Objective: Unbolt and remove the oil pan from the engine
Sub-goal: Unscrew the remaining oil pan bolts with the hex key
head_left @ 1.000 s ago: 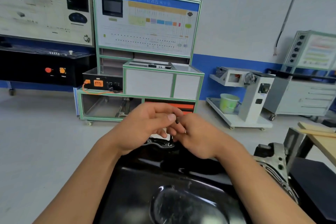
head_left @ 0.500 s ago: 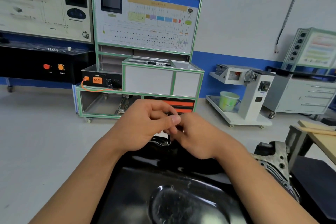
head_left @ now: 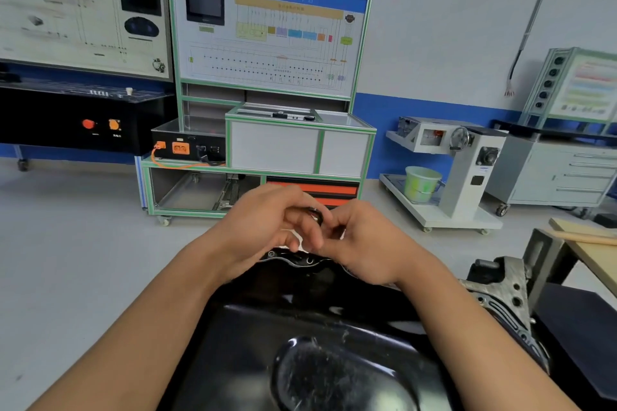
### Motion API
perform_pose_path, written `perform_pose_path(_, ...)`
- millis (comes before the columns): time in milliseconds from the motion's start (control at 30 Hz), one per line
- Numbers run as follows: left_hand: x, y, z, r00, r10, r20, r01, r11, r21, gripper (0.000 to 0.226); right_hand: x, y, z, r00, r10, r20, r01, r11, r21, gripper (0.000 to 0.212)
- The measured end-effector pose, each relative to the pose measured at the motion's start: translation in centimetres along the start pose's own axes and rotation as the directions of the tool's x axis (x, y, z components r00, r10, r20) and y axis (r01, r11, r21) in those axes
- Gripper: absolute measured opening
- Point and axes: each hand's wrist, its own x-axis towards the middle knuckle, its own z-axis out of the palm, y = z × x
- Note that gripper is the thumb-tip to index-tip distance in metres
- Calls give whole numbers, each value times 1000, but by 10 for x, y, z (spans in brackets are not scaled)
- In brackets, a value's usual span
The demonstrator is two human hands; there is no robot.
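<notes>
A glossy black oil pan point(head_left: 300, 360) fills the bottom of the view, its far flange point(head_left: 293, 259) showing bolt holes. Grey engine metal point(head_left: 507, 290) juts out at its right side. Both hands meet above the far flange. My left hand point(head_left: 263, 227) pinches a small dark bolt point(head_left: 315, 214) between thumb and fingers. My right hand point(head_left: 364, 243) curls in against it, fingertips touching the left fingers; whether it holds anything is hidden.
A green-framed training bench point(head_left: 267, 77) stands on the floor ahead. A black console point(head_left: 76, 120) is at the left. A white cart with a green bucket point(head_left: 420, 183) is at the right. A wooden table edge point(head_left: 591, 250) is at the far right.
Both hands stayed together above the flange. The left fingers shifted and the small dark bolt now shows at the left fingertips. The camera tilted slightly.
</notes>
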Motion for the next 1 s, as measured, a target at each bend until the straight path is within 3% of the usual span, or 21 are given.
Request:
perform_pose_path(133, 0, -9, -10, 984, 18, 177, -4, 997, -80, 32, -1, 3, -2, 998, 42, -48, -43, 999, -2, 24)
perform_pose_path(233, 0, -11, -11, 976, 27, 218, -18, 999, -44, 34, 1, 3, -2, 999, 42, -29, -42, 999, -19, 22)
perform_pose_path(333, 0, -8, -5, 990, 69, 119, -81, 992, 100, 30, 2, 5, -2, 999, 25, -37, -24, 999, 24, 37)
perform_pose_path(467, 3, -8, 5, 971, 210, -112, -151, 909, 389, 42, 4, 1, 2, 999, -33, 21, 33, 999, 15, 24)
perform_pose_path(567, 8, -9, 10, 946, 230, -227, -89, 861, 501, 50, 6, 3, 4, 998, -46, 42, 46, 999, -12, 15)
perform_pose_path(700, 9, -5, 11, 979, 64, -196, -22, 977, 210, 47, 4, 6, 4, 1000, -17, 24, 17, 1000, -17, 14)
perform_pose_path(833, 2, -4, 0, 1000, -17, 8, 17, 998, -60, 37, 3, 5, 3, 1000, 8, -6, -8, 1000, -16, 17)
perform_pose_path(900, 0, -5, -4, 992, -1, 122, 11, 997, -76, 27, 3, 6, 2, 999, 32, -27, -33, 999, -25, 22)
perform_pose_path(1000, 1, -9, -3, 989, 37, 140, -43, 998, 40, 26, 3, 9, 1, 994, 90, -55, -91, 996, -24, 27)
